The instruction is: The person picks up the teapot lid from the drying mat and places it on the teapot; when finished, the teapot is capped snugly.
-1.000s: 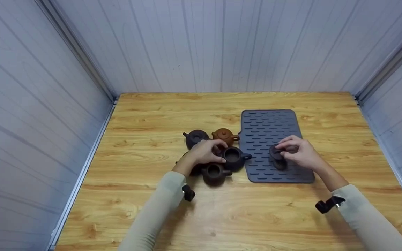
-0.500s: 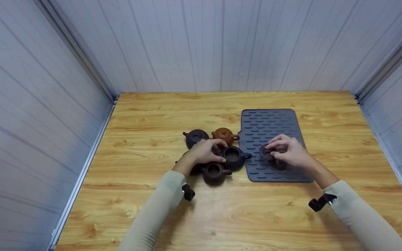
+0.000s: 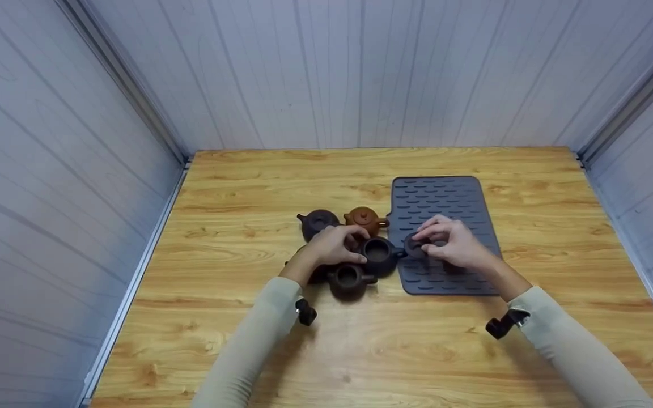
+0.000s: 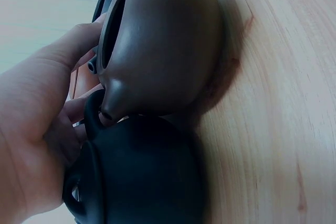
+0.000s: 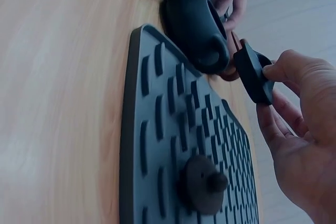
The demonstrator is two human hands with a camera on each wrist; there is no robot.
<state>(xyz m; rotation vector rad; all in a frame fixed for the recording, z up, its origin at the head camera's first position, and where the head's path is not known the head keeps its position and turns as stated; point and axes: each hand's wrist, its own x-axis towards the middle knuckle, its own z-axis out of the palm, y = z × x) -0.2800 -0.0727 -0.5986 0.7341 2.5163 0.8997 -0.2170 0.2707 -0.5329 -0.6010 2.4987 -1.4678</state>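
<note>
My left hand (image 3: 329, 247) curls its thumb and fingers round the side of a lidless black teapot (image 3: 382, 271), whose handle points right over the mat's edge. Just right of that pot, above the grey ribbed mat (image 3: 434, 204), my right hand (image 3: 457, 246) pinches a dark round teapot lid (image 3: 415, 245) by its top. In the right wrist view the lid (image 5: 253, 74) is tilted and apart from the teapot (image 5: 191, 30). A second, brown lid (image 5: 202, 184) with a knob lies on the mat. Close below my left hand stands a lidless brown teapot (image 3: 349, 292).
Behind my left hand stand a dark teapot (image 3: 315, 224) with its lid on and an orange-brown lidded teapot (image 3: 363, 218). Another black teapot (image 4: 147, 171) is partly hidden under my left wrist. Pale panels (image 3: 326, 73) enclose the wooden table (image 3: 281, 181).
My right hand has moved left with the lid, from over the middle of the mat to beside the black teapot's handle. My left hand has stayed in place.
</note>
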